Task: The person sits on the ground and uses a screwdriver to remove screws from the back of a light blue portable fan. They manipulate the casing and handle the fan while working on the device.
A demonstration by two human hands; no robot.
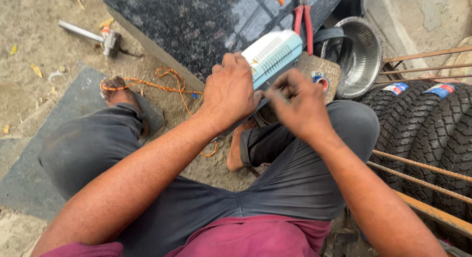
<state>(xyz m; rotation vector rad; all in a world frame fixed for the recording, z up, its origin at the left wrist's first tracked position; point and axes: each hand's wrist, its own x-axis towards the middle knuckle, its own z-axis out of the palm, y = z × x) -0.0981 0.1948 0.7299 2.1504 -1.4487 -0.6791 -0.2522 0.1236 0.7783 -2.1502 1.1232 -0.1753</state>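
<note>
A pale blue and white box-shaped device, ribbed on its upper face, sits tilted above the seated person's knees, its far end resting against the edge of a dark speckled stone slab. The left hand is closed over the near end of the device, clamping it from above, seemingly to steady it. The right hand is just beside the left, at the device's near right corner, fingers pinched together as if working something small there; what they pinch is hidden, so whether they grip anything cannot be told.

Beyond the device, red-handled pliers lie on the slab, within easy reach. To the right of the device sits a steel bowl, and farther right a row of black tyres behind rusty metal bars. To the left of the device an orange cord trails over the sandy ground, past a bare foot. A hammer lies on the ground, well to the left of the device. The other foot shows directly below the device, between the legs in dark trousers
</note>
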